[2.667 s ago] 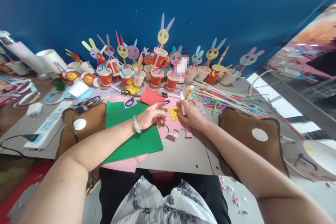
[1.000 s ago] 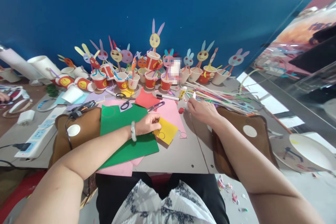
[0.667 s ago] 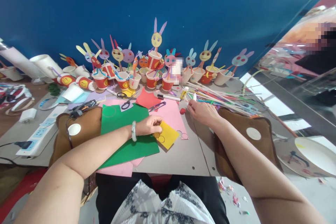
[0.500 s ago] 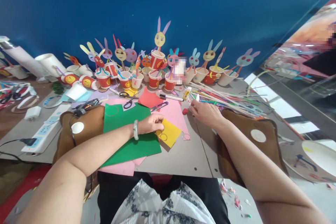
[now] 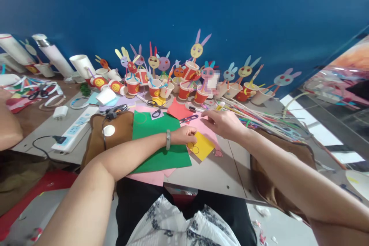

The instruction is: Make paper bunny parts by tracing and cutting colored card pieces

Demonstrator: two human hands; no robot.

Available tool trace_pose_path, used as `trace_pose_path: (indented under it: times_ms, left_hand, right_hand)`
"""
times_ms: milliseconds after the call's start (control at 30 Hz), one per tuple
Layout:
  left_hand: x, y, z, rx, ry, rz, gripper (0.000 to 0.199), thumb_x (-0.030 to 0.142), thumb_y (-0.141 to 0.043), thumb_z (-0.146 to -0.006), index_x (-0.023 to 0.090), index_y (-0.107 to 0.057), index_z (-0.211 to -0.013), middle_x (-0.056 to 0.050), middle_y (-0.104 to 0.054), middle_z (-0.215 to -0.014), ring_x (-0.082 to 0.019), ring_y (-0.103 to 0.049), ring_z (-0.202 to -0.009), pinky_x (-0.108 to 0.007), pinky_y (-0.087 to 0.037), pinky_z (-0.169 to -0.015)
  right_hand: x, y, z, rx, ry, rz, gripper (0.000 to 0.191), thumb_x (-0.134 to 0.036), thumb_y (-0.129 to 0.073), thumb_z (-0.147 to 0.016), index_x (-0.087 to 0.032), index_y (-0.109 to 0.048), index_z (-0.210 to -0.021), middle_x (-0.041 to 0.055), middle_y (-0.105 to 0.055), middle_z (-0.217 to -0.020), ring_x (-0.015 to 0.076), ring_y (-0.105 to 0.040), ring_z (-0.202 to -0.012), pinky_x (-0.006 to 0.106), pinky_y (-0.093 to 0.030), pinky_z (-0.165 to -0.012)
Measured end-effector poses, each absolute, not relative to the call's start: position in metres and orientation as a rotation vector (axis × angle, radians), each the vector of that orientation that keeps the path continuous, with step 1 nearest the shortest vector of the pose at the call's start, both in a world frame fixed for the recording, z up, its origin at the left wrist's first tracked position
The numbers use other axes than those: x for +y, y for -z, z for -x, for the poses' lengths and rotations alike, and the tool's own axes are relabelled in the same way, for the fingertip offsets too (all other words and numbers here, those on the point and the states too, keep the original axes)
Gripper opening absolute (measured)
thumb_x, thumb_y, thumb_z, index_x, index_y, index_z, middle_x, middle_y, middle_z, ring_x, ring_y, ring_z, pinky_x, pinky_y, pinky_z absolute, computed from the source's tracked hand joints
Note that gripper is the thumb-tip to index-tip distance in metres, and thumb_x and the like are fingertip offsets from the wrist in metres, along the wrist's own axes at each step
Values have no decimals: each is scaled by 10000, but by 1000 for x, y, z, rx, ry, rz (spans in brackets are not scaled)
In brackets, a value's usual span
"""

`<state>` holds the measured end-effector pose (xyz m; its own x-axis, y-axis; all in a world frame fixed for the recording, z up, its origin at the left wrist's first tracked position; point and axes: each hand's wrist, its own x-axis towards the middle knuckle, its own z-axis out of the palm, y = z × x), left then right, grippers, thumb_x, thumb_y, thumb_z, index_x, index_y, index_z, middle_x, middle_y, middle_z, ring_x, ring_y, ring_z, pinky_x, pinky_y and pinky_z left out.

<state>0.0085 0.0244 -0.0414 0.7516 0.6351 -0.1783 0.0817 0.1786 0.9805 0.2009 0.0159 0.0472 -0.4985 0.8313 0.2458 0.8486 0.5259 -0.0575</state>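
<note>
My left hand (image 5: 188, 135), with a pale bangle at the wrist, pinches the upper left edge of a yellow paper (image 5: 205, 148) that bears drawn circles. Under that wrist lies a green sheet (image 5: 161, 159) over pink paper (image 5: 148, 179). My right hand (image 5: 220, 123) hovers palm down over the pink sheet near a black marker (image 5: 193, 109) and a glue stick (image 5: 220, 105); its fingers are bent and what they hold, if anything, is hidden. Dark blue scissors (image 5: 188, 118) rest at the edge of a red paper (image 5: 179, 110).
Paper cups with rabbit figures (image 5: 190, 70) line the blue wall. Colored sticks (image 5: 268, 117) lie at the right. Brown cushions flank the sheets, beside a power strip (image 5: 75, 130). Another person's arm (image 5: 10, 127) shows at the far left.
The view has turned left, bringing another person's arm into sight. My right hand has moved left, from beside the glue stick to over the pink paper. My left hand keeps its pinch.
</note>
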Motion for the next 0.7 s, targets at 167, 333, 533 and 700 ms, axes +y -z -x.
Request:
trace_pose_path:
  times_ms: [167,333,533,700]
  left_hand:
    - [23,38,-8,646,-460,-1387,99,113,-602,-661,141,-560,-747,8,-624,-720,-101,-577,-621,-191,-428,-558]
    - [22,35,-7,735,-499,-1411,77,134,-581,-726,144,-563,-799,44,-544,-642,-54,-427,-491,-173,-329,-479]
    - [24,35,-10,763,-529,-1386,30,167,-561,-785,152,-574,-807,57,-476,-569,-61,-375,-468,-191,-320,-496]
    - [23,35,-13,775,-584,-1340,52,124,-568,-769,163,-579,-802,40,-534,-641,-80,-483,-580,-191,-392,-570]
  right_hand:
    - [55,-63,-119,-2865,152,1357,257,-331,-487,-970,-212,-692,-1071,75,-745,-927,209,-659,-787,277,-294,-574]
    - [95,-53,-49,-3132,111,1068,347,-269,-537,-962,-211,-613,-1296,112,-695,-1208,235,-641,-1067,272,-390,-703]
    - [120,-33,-9,-3384,231,930,363,-126,-585,-887,-188,-659,-1238,134,-679,-1176,239,-655,-1012,274,-408,-692]
    - [122,-28,-10,-3420,243,853,467,-132,-661,-825,-193,-607,-1285,136,-634,-1236,216,-642,-942,268,-404,-683]
